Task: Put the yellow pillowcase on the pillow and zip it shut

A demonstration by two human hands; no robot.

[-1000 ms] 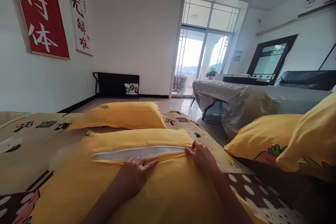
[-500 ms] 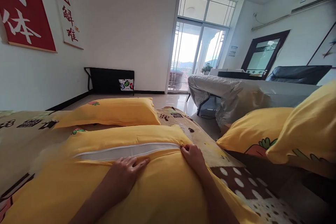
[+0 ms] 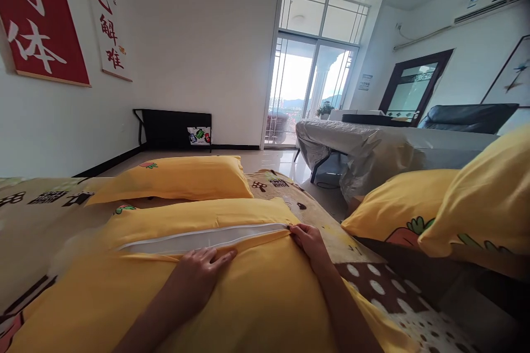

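A yellow pillow point(image 3: 269, 287) lies in front of me with a long zipper point(image 3: 244, 228) gaping across its cover. White inner fabric point(image 3: 178, 244) shows through the slit. My right hand point(image 3: 308, 242) pinches the zipper at the right end of the gap; the pull itself is hidden by the fingers. On the near side of the slit, my left hand point(image 3: 202, 270) rests on the cover, thumb stretched to the right and fingertips at the opening's edge.
Behind lies another yellow pillow point(image 3: 186, 176) on a patterned blanket point(image 3: 285, 187). More yellow pillows point(image 3: 401, 198) with carrot prints are piled at right. Beyond them stands a plastic-covered table point(image 3: 372, 138). A black folded frame point(image 3: 169, 129) leans against the wall.
My right hand has shifted very slightly to the right along the zipper, still pinching it. The left hand stays in place on the cover. The view tilts a little.
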